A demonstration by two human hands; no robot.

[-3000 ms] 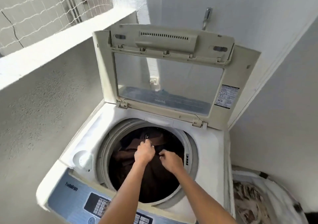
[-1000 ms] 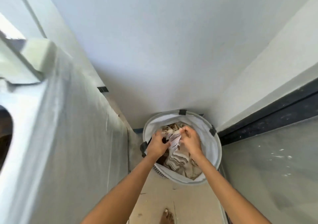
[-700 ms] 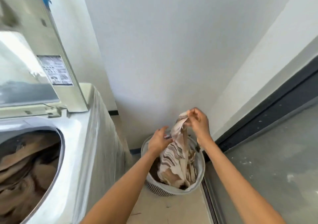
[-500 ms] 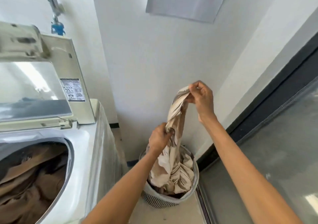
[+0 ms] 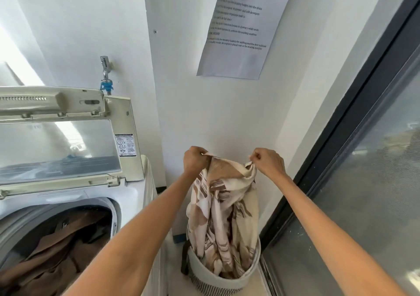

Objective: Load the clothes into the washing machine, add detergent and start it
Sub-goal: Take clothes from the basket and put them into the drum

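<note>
A cream and brown patterned cloth point(image 5: 223, 214) hangs stretched between my two hands, its lower end still inside the white laundry basket point(image 5: 211, 279) on the floor. My left hand point(image 5: 194, 160) pinches one top corner and my right hand point(image 5: 268, 162) pinches the other, both at about chest height in front of the wall. To the left stands the top-loading washing machine point(image 5: 134, 195) with its lid point(image 5: 68, 134) raised. Brown clothes point(image 5: 56, 257) lie in its drum.
A printed sheet of paper point(image 5: 238, 27) hangs on the white wall ahead. A tap with a blue fitting point(image 5: 105, 77) sticks out behind the machine. A dark-framed glass door point(image 5: 363, 159) runs along the right side, close to the basket.
My hands left the drum, went down into the basket and took the patterned cloth. They have lifted it and now hold it spread by its two top corners.
</note>
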